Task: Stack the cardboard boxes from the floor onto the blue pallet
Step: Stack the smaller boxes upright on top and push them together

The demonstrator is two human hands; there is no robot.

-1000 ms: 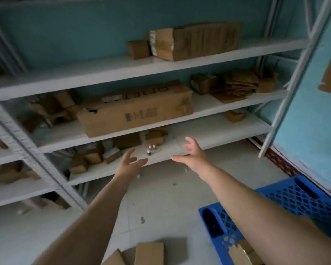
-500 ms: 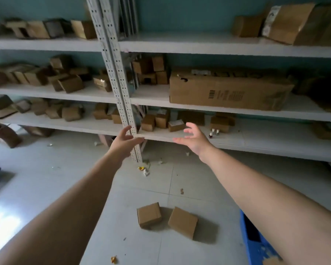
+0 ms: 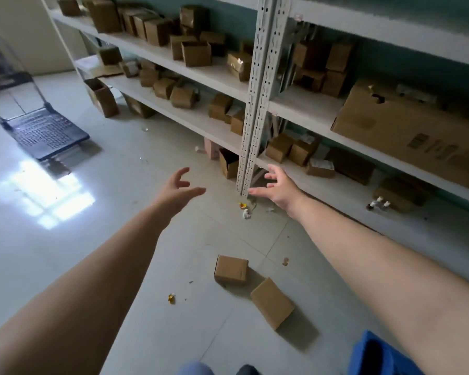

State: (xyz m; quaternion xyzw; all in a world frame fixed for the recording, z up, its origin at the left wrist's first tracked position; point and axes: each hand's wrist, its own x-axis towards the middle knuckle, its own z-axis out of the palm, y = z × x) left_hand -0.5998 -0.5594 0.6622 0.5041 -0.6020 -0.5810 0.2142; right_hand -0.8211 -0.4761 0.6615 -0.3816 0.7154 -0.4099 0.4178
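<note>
We hold both arms stretched forward above the tiled floor [image 3: 65,239]. Our left hand [image 3: 178,189] is empty, its fingers spread apart and loosely bent, the thumb pointing toward the other hand; our right hand [image 3: 278,186] mirrors it, fingers apart and lightly curved, gripping nothing. Taking the perforated shelf upright [image 3: 257,104] as landmark: the right hand hangs just in front of its foot, the left hand a little further to its left, and neither touches it. Two small cardboard boxes [image 3: 231,269] lie on the floor well in front of the upright, nearer us, below and between our forearms; the second box [image 3: 271,303] sits just beside the first, turned at an angle, and whether they touch we cannot tell. A corner of the blue pallet [image 3: 377,355] shows nearest us, right of the upright, under our right forearm. Far left of the upright stands a platform trolley [image 3: 46,131]. Behind the upright, white shelves [image 3: 173,112] carry many more brown boxes.
</note>
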